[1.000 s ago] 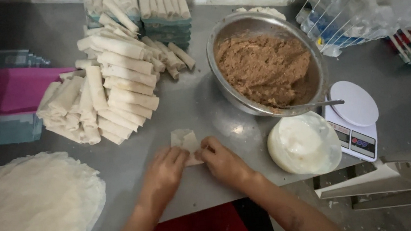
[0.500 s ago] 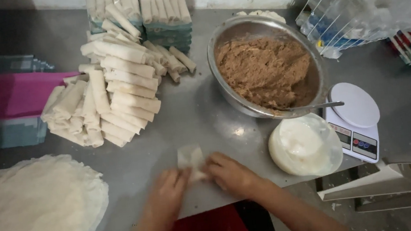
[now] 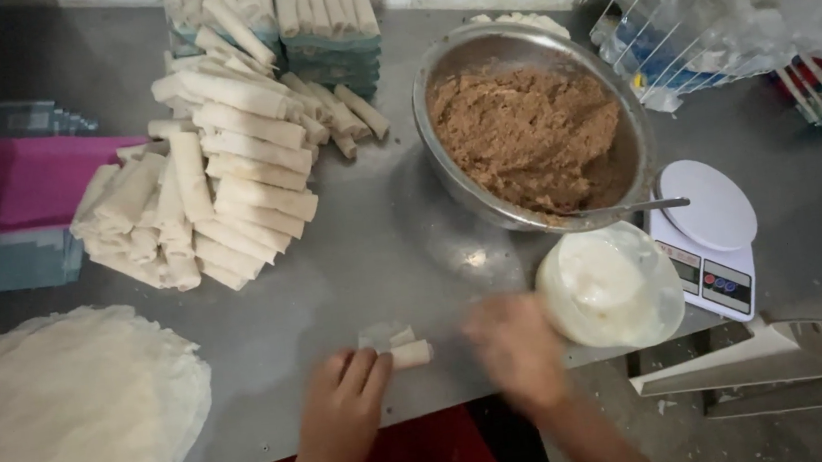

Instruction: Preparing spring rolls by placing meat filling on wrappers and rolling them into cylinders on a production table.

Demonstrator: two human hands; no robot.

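Note:
My left hand (image 3: 344, 398) presses its fingertips on a small, partly rolled white wrapper roll (image 3: 400, 347) that lies on the grey metal table (image 3: 373, 255) near its front edge. My right hand (image 3: 518, 349), blurred with motion, hovers just right of the roll, beside the white bowl of pale paste (image 3: 609, 284), and holds nothing that I can make out. A steel bowl of brown filling (image 3: 532, 136) stands behind, with a spoon handle (image 3: 642, 206) over its rim.
A large pile of finished rolls (image 3: 212, 195) lies at the left centre, with more stacked on trays (image 3: 310, 15) at the back. A stack of round wrappers (image 3: 53, 421) is at front left. A white kitchen scale (image 3: 711, 237) stands right, wire rack with bags (image 3: 711, 11) behind it.
Both hands were together on the wrapper, rolling it. Now my right hand has left the roll and moved right toward the paste bowl, while the left stays on it.

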